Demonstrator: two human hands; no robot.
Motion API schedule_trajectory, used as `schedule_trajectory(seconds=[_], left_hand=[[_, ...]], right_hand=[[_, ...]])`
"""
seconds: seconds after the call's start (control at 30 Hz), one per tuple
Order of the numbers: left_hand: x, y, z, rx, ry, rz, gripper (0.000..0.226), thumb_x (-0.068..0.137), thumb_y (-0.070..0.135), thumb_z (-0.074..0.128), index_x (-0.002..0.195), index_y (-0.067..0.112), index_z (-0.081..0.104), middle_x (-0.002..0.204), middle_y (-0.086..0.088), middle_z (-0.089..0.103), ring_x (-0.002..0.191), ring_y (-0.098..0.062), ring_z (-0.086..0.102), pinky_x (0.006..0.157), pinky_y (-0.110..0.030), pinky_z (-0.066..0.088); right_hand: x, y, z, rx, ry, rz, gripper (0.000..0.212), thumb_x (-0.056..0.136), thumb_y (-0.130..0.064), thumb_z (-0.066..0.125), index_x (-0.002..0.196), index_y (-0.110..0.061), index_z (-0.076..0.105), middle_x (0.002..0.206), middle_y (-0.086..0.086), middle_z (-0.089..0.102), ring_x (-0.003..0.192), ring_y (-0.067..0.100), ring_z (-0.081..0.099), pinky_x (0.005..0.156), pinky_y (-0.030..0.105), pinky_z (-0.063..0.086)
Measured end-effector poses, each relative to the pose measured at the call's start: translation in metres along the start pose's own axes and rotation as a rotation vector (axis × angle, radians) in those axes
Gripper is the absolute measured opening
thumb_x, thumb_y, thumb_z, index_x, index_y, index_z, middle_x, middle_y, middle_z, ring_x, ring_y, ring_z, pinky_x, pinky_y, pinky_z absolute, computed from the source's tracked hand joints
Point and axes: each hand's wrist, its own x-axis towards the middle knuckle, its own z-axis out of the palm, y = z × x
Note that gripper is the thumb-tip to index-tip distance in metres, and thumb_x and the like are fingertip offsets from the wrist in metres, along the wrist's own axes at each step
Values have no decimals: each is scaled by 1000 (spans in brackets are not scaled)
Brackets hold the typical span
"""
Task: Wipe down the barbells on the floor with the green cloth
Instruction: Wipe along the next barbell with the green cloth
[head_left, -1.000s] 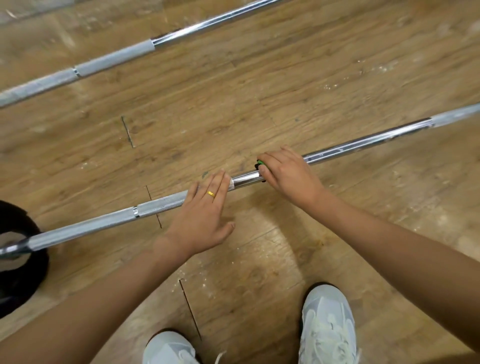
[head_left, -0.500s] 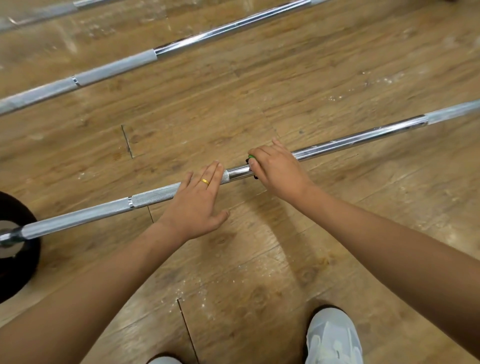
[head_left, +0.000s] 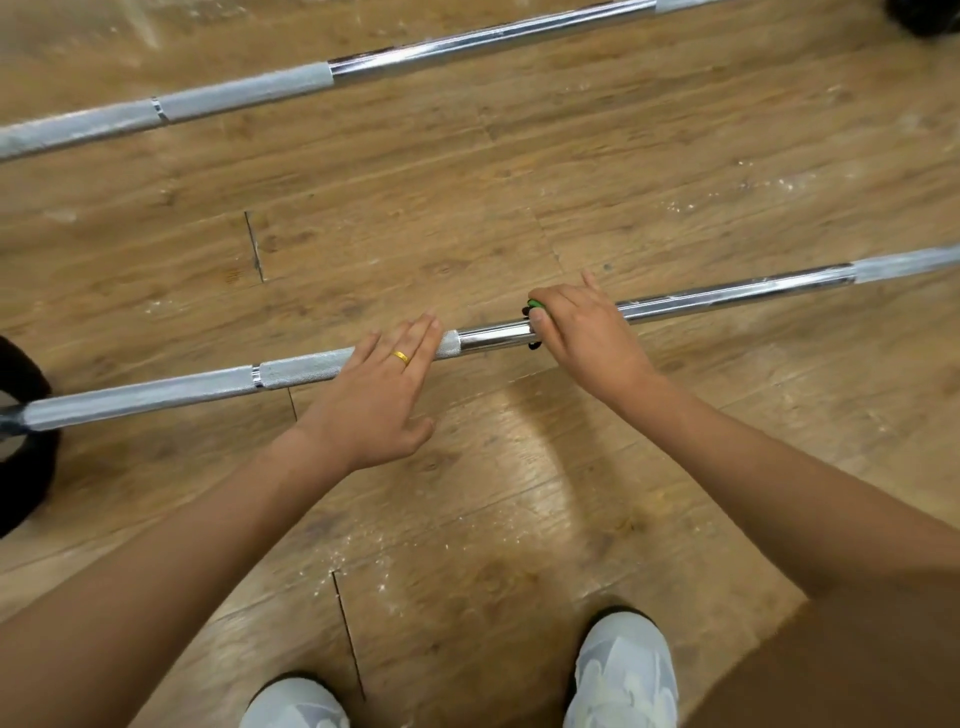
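A long steel barbell (head_left: 727, 296) lies across the wooden floor in front of me. My right hand (head_left: 587, 338) grips the green cloth (head_left: 535, 306) around the bar's smooth chrome part; only a small green edge shows past the fingers. My left hand (head_left: 379, 395) rests flat on the bar's rough knurled section, fingers straight, a gold ring on one finger. A second barbell (head_left: 322, 80) lies parallel farther away, near the top of the view.
A black weight plate (head_left: 21, 457) sits on the near bar's left end at the frame edge. Another dark object (head_left: 930, 15) shows at the top right corner. My two pale shoes (head_left: 623, 675) stand on the floor below the bar.
My right hand with the cloth has slid a little to the right along the bar, away from my left hand. The left hand stays flat on the knurled part.
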Motion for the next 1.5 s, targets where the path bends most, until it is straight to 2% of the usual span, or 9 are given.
schedule_trajectory(seconds=[0.13, 0.3, 0.43, 0.6, 0.77, 0.93, 1.13, 1.37, 1.5], left_hand=[[-7, 6, -2, 59, -74, -41, 108, 89, 51, 57, 159, 12, -15, 168, -5, -17, 156, -21, -10, 124, -50, 5], [-15, 11, -10, 114, -194, -85, 109, 91, 52, 54, 156, 16, -25, 165, 0, -29, 155, -18, -16, 121, -60, 12], [-14, 17, -11, 158, -236, -91, 115, 91, 60, 50, 144, 14, -41, 160, 0, -39, 153, -20, -22, 120, -63, 12], [-15, 19, -8, 168, -245, -111, 123, 87, 67, 50, 137, 15, -50, 151, 1, -50, 148, -18, -32, 119, -66, 11], [-14, 25, 2, 187, -206, -167, 124, 84, 74, 46, 140, 12, -46, 153, -3, -48, 153, -23, -25, 116, -67, 14], [-11, 30, 8, 144, -150, -178, 120, 86, 72, 45, 144, 8, -38, 160, -10, -37, 152, -28, -24, 119, -66, 7], [12, 60, 8, 135, -25, -11, 102, 94, 52, 49, 158, 7, -17, 161, -8, -32, 154, -24, -17, 122, -57, 1], [42, 90, 4, 9, -104, -79, 106, 91, 51, 52, 158, 10, -19, 166, -3, -26, 153, -20, -22, 118, -64, -5], [41, 86, 4, 4, -115, -52, 111, 89, 51, 56, 157, 12, -22, 166, -2, -27, 153, -18, -22, 119, -63, -5]], right_hand=[[-13, 11, -5, 61, 58, 46, 29, 104, -18, 50, 124, -1, 63, 116, 16, 67, 113, 34, 60, 123, 43, 8], [-19, 13, -9, 13, -18, 25, 36, 107, -25, 43, 133, -5, 58, 127, 12, 64, 122, 29, 55, 124, 39, 2], [-18, 16, -11, -42, -79, 34, 41, 108, -33, 36, 139, -12, 52, 131, 8, 61, 125, 25, 52, 122, 35, 0], [-19, 21, -14, -48, -114, 23, 42, 108, -34, 36, 142, -13, 48, 137, 8, 58, 129, 26, 49, 122, 36, 3], [-21, 32, -19, -52, -133, 69, 41, 108, -32, 37, 141, -11, 49, 137, 9, 58, 130, 27, 49, 123, 37, 4], [-23, 25, -20, -9, -133, 121, 41, 109, -29, 36, 143, -9, 48, 140, 8, 55, 132, 26, 46, 122, 38, 4], [-21, 23, -17, 14, -126, 157, 41, 108, -27, 37, 143, -9, 47, 142, 9, 54, 133, 27, 45, 122, 39, 4], [-32, 19, -22, -42, -171, 145, 47, 108, -23, 37, 152, -9, 30, 155, 9, 35, 144, 24, 32, 121, 41, 3], [-40, 20, -20, -64, -127, 105, 49, 108, -28, 36, 153, -10, 29, 155, 7, 35, 146, 23, 27, 122, 40, 5]])
